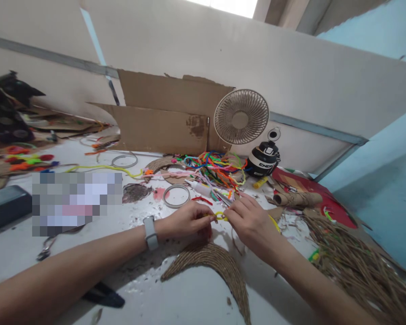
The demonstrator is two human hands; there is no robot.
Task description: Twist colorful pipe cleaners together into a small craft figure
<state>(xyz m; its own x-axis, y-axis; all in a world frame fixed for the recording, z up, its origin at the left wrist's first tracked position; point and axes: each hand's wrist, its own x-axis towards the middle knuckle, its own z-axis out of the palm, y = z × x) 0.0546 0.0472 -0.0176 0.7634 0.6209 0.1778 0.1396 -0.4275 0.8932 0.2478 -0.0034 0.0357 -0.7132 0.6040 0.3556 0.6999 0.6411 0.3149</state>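
Between my two hands a looped yellow pipe cleaner (220, 216) is pinched at the fingertips, and a yellow length shows again past my right wrist. My left hand (193, 218), closed, has a grey watch on its wrist. Pointed metal blades, seemingly scissors (222, 197), stick out from the closed fingers of my right hand (248, 219); their handles are hidden. Something red (206, 233) shows just under my left fingers. Below both hands a crescent (211, 253) covered in rows of brown cord lies flat on the white table (189, 302).
Behind my hands are a glue bottle (200, 188), a tape ring (176, 196) and a heap of coloured pipe cleaners (218, 167). A fan (241, 116) and a black bottle (263, 160) stand farther back. Brown cord strands (355, 266) pile up at right; a cardboard roll (297, 199) lies behind them.
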